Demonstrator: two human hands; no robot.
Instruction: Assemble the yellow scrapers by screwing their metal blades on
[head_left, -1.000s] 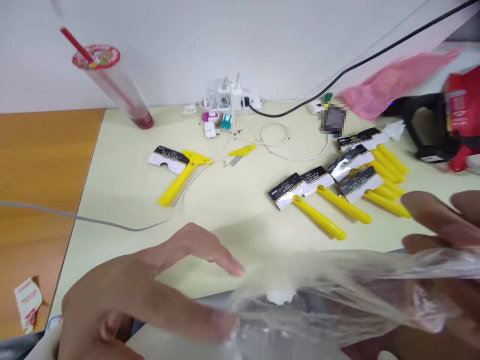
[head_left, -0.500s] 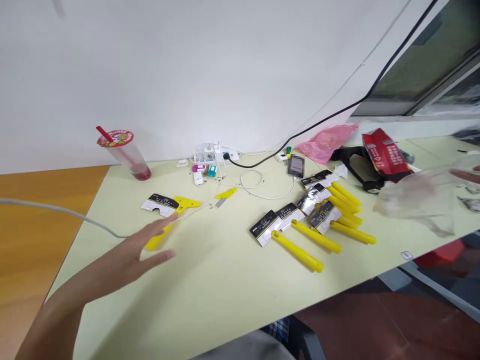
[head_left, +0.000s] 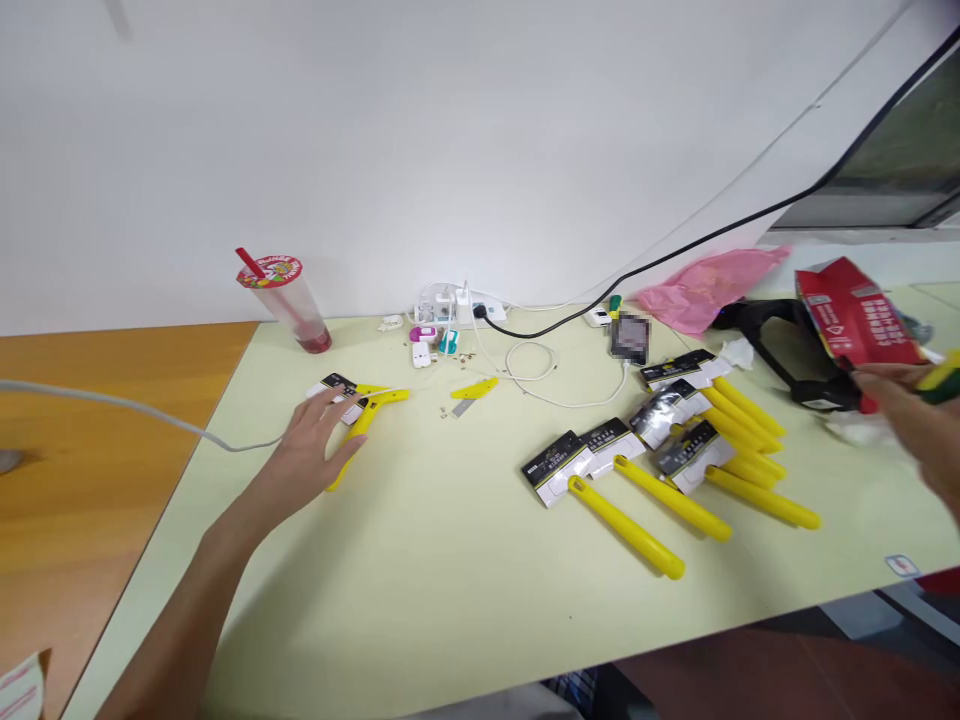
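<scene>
My left hand [head_left: 307, 450] reaches over a yellow scraper [head_left: 366, 415] on the table, its fingers spread above the black-and-white card [head_left: 334, 385] beside the scraper's head. Whether the fingertips touch the card I cannot tell. At the right edge, my right hand [head_left: 911, 420] is closed on a tool with a yellow-and-green handle [head_left: 941, 380], partly out of view. Right of the left hand lies a small yellow knife with a flat metal blade [head_left: 474, 390]. Several yellow scrapers with carded heads [head_left: 630, 525] lie in a group at the middle right.
A cup with a red straw [head_left: 296, 310] stands at the back left. Along the wall are a power strip [head_left: 491, 308], plugs and a looped white cable [head_left: 555, 365]. A pink bag [head_left: 701, 290], a black frame-like object [head_left: 772, 350] and a red box [head_left: 855, 310] lie back right.
My view has turned slightly left. My left hand has come over the scraper and card. My right hand has entered at the right with a tool; the clear plastic bag there is mostly gone from view.
</scene>
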